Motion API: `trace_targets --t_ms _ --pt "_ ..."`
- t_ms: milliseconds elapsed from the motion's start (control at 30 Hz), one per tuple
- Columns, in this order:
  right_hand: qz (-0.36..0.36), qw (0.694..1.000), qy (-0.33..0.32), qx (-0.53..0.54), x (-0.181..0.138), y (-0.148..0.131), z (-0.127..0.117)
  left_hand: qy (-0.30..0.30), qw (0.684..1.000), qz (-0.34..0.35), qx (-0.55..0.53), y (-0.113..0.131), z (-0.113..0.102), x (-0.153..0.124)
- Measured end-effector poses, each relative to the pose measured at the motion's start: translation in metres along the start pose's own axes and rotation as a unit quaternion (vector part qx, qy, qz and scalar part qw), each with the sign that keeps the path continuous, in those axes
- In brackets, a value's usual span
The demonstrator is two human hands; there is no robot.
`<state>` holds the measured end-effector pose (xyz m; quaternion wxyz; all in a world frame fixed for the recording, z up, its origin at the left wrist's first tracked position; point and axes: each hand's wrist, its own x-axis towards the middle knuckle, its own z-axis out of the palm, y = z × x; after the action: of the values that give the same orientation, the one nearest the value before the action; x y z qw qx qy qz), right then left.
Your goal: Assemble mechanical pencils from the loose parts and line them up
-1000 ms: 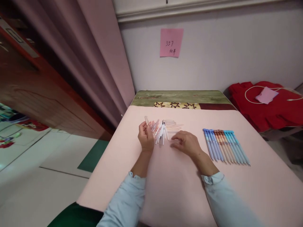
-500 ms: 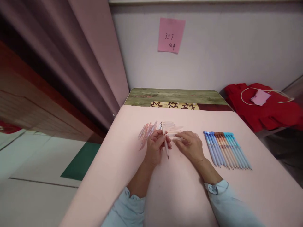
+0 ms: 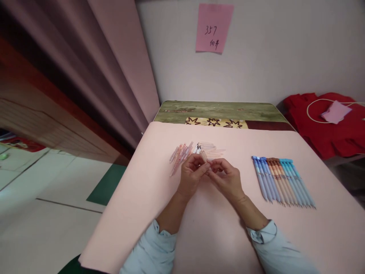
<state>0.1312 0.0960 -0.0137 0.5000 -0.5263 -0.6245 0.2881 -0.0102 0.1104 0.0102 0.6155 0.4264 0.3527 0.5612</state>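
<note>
My left hand (image 3: pixel 192 173) is closed around a slim, pale pen (image 3: pixel 203 156), its upper end showing above the fingers. The fingertips of my right hand (image 3: pixel 228 178) pinch at the pen's near end, touching my left fingertips; that end is hidden between them. Just beyond, slender white pieces with dark ends (image 3: pixel 197 147) lie on the table. To their left is a loose pile of pinkish-orange pen parts (image 3: pixel 180 154). Pale, see-through tubes (image 3: pixel 213 149) spread out behind my hands.
On the right, assembled pens (image 3: pixel 281 180) lie side by side in a row, blue, brown and turquoise at the tops. A pink cover (image 3: pixel 222 232) lies over the table. Red cloth (image 3: pixel 310 129) with a white cord sits beyond the right edge; a curtain (image 3: pixel 122 68) hangs left.
My right hand has moved left from the see-through tubes to meet my left hand at the pen. The pen's tip, visible before, is now covered by fingers. The view has shifted slightly.
</note>
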Motion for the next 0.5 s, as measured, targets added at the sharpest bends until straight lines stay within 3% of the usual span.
trace_targets --t_ms 267,500 --pt "0.010 0.999 -0.019 0.045 -0.0011 -0.0024 0.0002 0.085 0.996 0.030 0.022 -0.0009 -0.0048 0.0046" --pt "0.122 0.962 -0.078 0.233 -0.0028 -0.0005 0.0016 0.127 0.991 0.034 -0.010 -0.0008 -0.0085 0.0086"
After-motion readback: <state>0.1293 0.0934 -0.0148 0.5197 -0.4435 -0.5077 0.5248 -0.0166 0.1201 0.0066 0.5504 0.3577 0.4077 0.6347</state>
